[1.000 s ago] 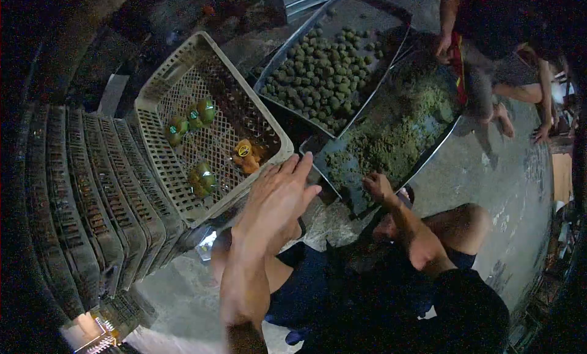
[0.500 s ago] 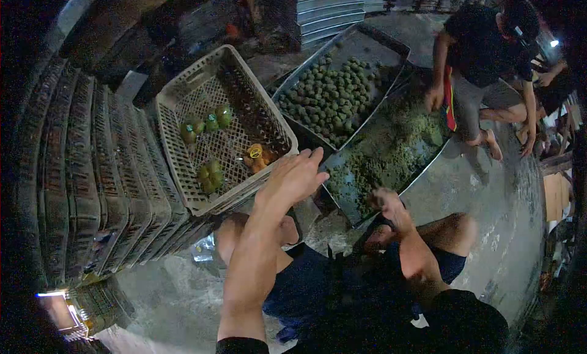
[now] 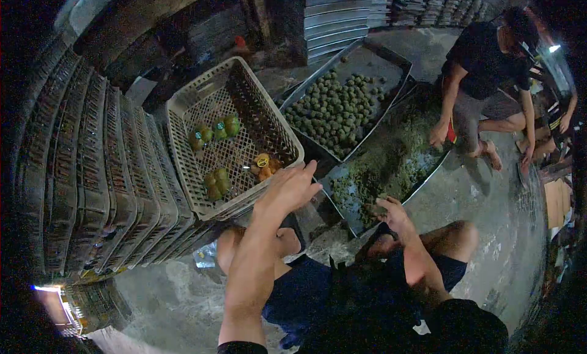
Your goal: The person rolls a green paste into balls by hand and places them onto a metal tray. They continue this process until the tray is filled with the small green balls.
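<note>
Stack of latticed crates (image 3: pixel 98 182): at 9 o'clock, tall. Seated person (image 3: pixel 483 60): at 2 o'clock, one arm lowered over the crumb tray. Single crate (image 3: pixel 229 152): at 10 o'clock, tilted in view, holding packs. Crumb tray (image 3: pixel 348 198): towards 3 o'clock, spread with crumbly green material (image 3: pixel 397 164). Ball tray (image 3: pixel 376 60): at 1 o'clock, holding many round balls (image 3: pixel 336 106). Left hand (image 3: pixel 290 186): near centre, forearm rising from 7 o'clock; back upward, fingers extended towards 2 o'clock, released, by the single crate's near corner; contact uncertain. Right hand (image 3: pixel 391 214): at 4 o'clock, fingers curled towards 11 o'clock at the crumb tray's near end; whether grasping material, cannot tell. Green packs (image 3: pixel 226 126) and orange pack (image 3: pixel 265 164): inside the single crate, the orange nearest the left hand.
</note>
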`<state>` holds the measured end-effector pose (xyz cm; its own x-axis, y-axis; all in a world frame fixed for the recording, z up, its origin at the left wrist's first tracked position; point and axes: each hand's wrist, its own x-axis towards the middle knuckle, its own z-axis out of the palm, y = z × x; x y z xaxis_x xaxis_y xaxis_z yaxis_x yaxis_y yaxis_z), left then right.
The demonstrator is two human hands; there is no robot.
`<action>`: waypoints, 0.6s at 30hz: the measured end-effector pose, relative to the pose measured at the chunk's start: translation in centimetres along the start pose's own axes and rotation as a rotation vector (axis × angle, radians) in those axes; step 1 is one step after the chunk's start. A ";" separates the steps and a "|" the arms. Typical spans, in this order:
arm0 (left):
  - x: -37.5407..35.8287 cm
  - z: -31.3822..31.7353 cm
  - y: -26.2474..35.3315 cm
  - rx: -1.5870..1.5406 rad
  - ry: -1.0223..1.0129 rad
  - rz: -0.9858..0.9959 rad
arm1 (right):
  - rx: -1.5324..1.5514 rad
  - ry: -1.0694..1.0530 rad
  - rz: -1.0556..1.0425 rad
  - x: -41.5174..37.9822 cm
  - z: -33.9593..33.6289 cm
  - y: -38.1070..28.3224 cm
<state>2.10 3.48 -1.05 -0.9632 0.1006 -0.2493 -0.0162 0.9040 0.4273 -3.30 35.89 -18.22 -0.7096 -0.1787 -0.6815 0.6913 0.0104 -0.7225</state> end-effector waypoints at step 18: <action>-0.3 -0.2 0.1 -0.012 -0.027 -0.027 | -0.584 0.000 -0.094 0.6 1.2 1.9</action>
<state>2.33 3.45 -0.76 -0.9548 0.0880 -0.2839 -0.0451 0.9012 0.4310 -2.27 34.59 -19.87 -0.7639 -0.2051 -0.6118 0.4361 0.5348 -0.7237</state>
